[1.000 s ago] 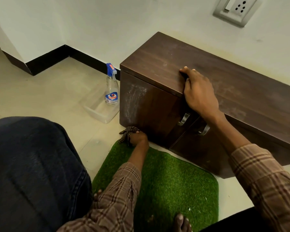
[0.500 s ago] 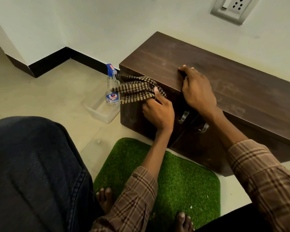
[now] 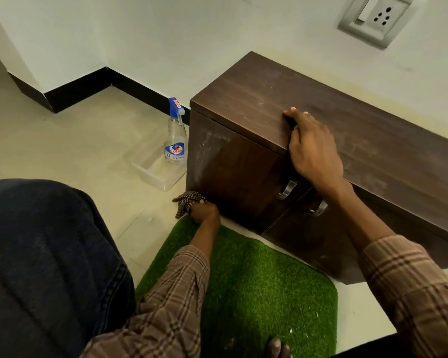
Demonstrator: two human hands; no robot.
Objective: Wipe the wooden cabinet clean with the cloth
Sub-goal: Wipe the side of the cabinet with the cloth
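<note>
L hand (image 3: 204, 211) grips checked cloth (image 3: 186, 202) at bottom-left corner of wooden cabinet (image 3: 243, 177) door, by the floor. R hand (image 3: 313, 151) lies flat over top front edge, steadying. Risk: dusty smear higher on door gets missed; Colin spray bottle (image 3: 175, 140) just beside could get knocked w/ a wide stroke.

Cabinet (image 3: 321, 130) right end cut off; cloth (image 3: 185, 202) partly inside left hand (image 3: 204, 211).
</note>
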